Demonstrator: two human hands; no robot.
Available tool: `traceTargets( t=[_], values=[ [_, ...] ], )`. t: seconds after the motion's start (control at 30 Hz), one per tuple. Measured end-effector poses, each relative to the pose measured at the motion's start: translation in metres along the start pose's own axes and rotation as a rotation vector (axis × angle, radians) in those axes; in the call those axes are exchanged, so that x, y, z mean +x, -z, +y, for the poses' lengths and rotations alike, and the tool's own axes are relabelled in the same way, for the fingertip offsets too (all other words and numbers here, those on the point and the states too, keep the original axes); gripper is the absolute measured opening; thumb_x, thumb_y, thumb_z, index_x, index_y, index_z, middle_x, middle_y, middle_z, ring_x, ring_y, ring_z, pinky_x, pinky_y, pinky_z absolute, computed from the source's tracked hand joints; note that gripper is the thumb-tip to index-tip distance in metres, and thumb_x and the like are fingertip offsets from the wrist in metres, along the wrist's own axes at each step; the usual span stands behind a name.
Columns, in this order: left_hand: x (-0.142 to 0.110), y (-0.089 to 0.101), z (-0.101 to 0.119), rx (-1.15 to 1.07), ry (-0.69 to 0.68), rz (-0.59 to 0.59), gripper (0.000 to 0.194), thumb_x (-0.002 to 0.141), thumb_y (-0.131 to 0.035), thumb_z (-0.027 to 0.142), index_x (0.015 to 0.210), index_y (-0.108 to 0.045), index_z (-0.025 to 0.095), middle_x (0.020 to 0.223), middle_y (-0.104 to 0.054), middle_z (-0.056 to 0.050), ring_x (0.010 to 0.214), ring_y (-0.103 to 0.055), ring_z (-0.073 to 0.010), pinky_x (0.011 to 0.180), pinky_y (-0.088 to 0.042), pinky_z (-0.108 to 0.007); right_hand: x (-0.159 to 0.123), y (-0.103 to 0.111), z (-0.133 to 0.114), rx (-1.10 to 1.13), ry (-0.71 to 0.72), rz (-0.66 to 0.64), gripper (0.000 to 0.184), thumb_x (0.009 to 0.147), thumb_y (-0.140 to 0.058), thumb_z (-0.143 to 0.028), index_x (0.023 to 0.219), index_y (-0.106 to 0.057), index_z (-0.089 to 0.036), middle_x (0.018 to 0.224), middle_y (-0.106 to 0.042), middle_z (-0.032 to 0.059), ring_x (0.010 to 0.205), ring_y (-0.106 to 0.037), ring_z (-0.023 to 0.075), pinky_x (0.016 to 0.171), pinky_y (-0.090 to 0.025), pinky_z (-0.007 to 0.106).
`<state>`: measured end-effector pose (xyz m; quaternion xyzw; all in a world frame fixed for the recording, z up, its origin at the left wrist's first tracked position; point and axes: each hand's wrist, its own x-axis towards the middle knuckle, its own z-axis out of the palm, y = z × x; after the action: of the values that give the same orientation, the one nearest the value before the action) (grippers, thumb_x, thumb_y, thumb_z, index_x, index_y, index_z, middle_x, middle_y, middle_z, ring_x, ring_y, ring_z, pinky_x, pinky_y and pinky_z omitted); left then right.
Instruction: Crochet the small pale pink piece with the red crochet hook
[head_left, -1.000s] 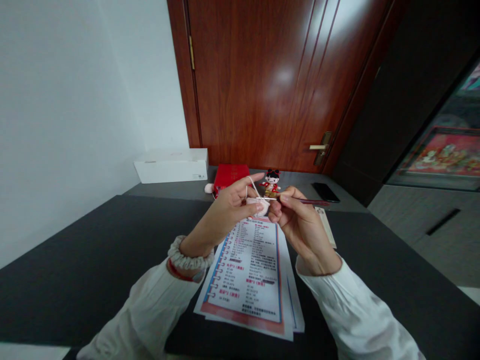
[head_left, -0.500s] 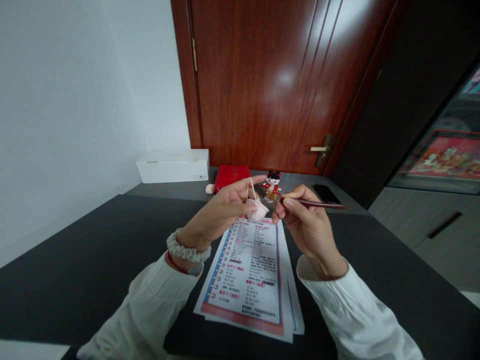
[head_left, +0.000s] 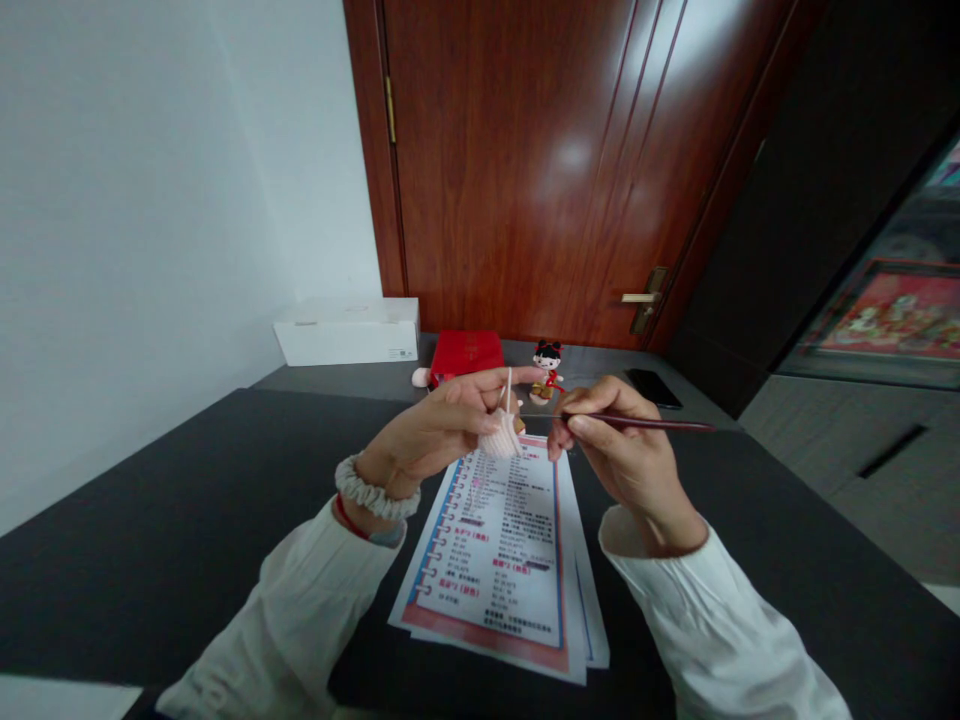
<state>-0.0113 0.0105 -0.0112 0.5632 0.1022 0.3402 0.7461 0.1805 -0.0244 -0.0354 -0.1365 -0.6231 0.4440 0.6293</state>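
Note:
My left hand (head_left: 442,420) pinches a small pale pink crocheted piece (head_left: 499,436) between thumb and fingers. Its index finger points to the right, with a strand of pale yarn (head_left: 509,385) looped over it and running down to the piece. Closed around the dark red handle of a crochet hook (head_left: 645,423) is my right hand (head_left: 622,440). The hook's thin metal shaft points left toward the crocheted piece; whether its tip is in a stitch I cannot tell. Printed pattern sheets (head_left: 502,540) lie on the table beneath both hands.
At the back of the dark table (head_left: 225,480) are a white box (head_left: 349,335), a red box-like item (head_left: 469,350), a small crocheted doll (head_left: 546,370) and a black phone (head_left: 654,388). A pale round item (head_left: 421,377) sits beside the red one. Behind stands a wooden door (head_left: 517,180).
My right hand and the hook have shifted slightly right and down. The crocheted piece has moved a little left and lower, and my left index finger has dipped, pulling the yarn strand more upright.

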Motion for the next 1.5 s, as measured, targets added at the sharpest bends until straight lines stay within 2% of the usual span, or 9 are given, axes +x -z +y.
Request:
traceTargets(
  t=[0.2, 0.37, 0.43, 0.57, 0.67, 0.87, 1.13, 1.3, 1.5],
  values=[
    [0.002, 0.004, -0.003, -0.134, 0.052, -0.138, 0.053, 0.068, -0.067, 0.014, 0.12, -0.06, 0.008, 0.07, -0.054, -0.001, 0.062, -0.047, -0.011, 0.057, -0.034, -0.024, 0.001, -0.002, -0.004, 0.054, -0.01, -0.035, 0.009, 0.081, -0.068, -0.016, 0.077, -0.062, -0.02, 0.064, -0.066, -0.0019, 0.056, -0.063, 0.0129, 0.052, -0.049, 0.026],
    [0.002, 0.0, -0.004, -0.175, 0.053, -0.211, 0.046, 0.071, -0.065, 0.015, 0.116, -0.061, 0.009, 0.074, -0.058, -0.003, 0.064, -0.052, -0.0116, 0.06, -0.037, -0.024, 0.003, -0.009, -0.005, 0.245, -0.114, -0.011, 0.013, 0.08, -0.064, -0.013, 0.07, -0.059, -0.019, 0.059, -0.064, -0.0023, 0.05, -0.059, 0.0113, 0.047, -0.049, 0.023],
    [0.002, -0.002, -0.004, -0.137, 0.036, -0.18, 0.045, 0.071, -0.066, 0.016, 0.115, -0.062, 0.011, 0.076, -0.06, -0.003, 0.07, -0.057, -0.0136, 0.067, -0.04, -0.027, 0.004, -0.009, -0.002, 0.334, -0.185, -0.006, 0.014, 0.08, -0.063, -0.014, 0.068, -0.057, -0.019, 0.056, -0.062, -0.0026, 0.048, -0.057, 0.0102, 0.044, -0.048, 0.021],
    [0.003, -0.006, -0.004, 0.08, -0.029, 0.005, 0.051, 0.071, -0.07, 0.015, 0.121, -0.06, 0.014, 0.083, -0.062, -0.003, 0.077, -0.058, -0.0144, 0.072, -0.041, -0.027, 0.009, -0.007, 0.003, 0.504, -0.371, 0.004, 0.013, 0.075, -0.064, -0.017, 0.065, -0.056, -0.018, 0.052, -0.058, -0.0041, 0.044, -0.051, 0.0071, 0.04, -0.044, 0.017],
    [0.006, -0.013, -0.004, 0.24, -0.121, 0.124, 0.05, 0.076, -0.068, 0.014, 0.124, -0.057, 0.016, 0.086, -0.063, -0.002, 0.076, -0.057, -0.0123, 0.072, -0.041, -0.026, 0.013, -0.008, 0.004, 0.556, -0.431, 0.094, 0.017, 0.073, -0.065, -0.016, 0.062, -0.052, -0.018, 0.053, -0.057, -0.0047, 0.045, -0.049, 0.0056, 0.042, -0.043, 0.015],
    [0.011, -0.024, -0.005, 0.335, -0.167, 0.264, 0.05, 0.076, -0.066, 0.012, 0.124, -0.055, 0.015, 0.081, -0.061, 0.0, 0.078, -0.059, -0.0133, 0.073, -0.043, -0.027, 0.016, -0.016, -0.004, 0.405, -0.283, 0.287, 0.015, 0.077, -0.062, -0.013, 0.065, -0.055, -0.018, 0.056, -0.062, -0.0025, 0.049, -0.05, 0.0071, 0.044, -0.041, 0.016],
    [0.012, -0.023, -0.006, 0.352, -0.152, 0.252, 0.055, 0.076, -0.067, 0.012, 0.129, -0.052, 0.014, 0.087, -0.065, -0.003, 0.082, -0.061, -0.0154, 0.076, -0.044, -0.029, 0.016, -0.016, -0.004, 0.297, -0.242, 0.274, 0.017, 0.076, -0.065, -0.016, 0.063, -0.054, -0.018, 0.056, -0.062, -0.0026, 0.046, -0.046, 0.0063, 0.04, -0.032, 0.016],
    [0.01, -0.024, -0.006, 0.353, -0.134, 0.252, 0.073, 0.077, -0.066, 0.011, 0.143, -0.037, 0.015, 0.085, -0.065, -0.003, 0.078, -0.061, -0.0153, 0.074, -0.044, -0.03, 0.013, -0.015, -0.001, 0.104, -0.19, 0.232, 0.016, 0.079, -0.064, -0.017, 0.065, -0.056, -0.018, 0.06, -0.063, -0.0018, 0.048, -0.046, 0.0069, 0.045, -0.033, 0.019],
    [0.009, -0.023, -0.006, 0.313, -0.118, 0.229, 0.084, 0.076, -0.067, 0.011, 0.149, -0.026, 0.019, 0.085, -0.065, -0.002, 0.075, -0.06, -0.0134, 0.07, -0.043, -0.028, 0.009, -0.011, 0.006, -0.1, -0.089, 0.187, 0.015, 0.083, -0.066, -0.022, 0.07, -0.059, -0.02, 0.056, -0.053, -0.0063, 0.049, -0.043, 0.0078, 0.047, -0.032, 0.022]
  ],
)
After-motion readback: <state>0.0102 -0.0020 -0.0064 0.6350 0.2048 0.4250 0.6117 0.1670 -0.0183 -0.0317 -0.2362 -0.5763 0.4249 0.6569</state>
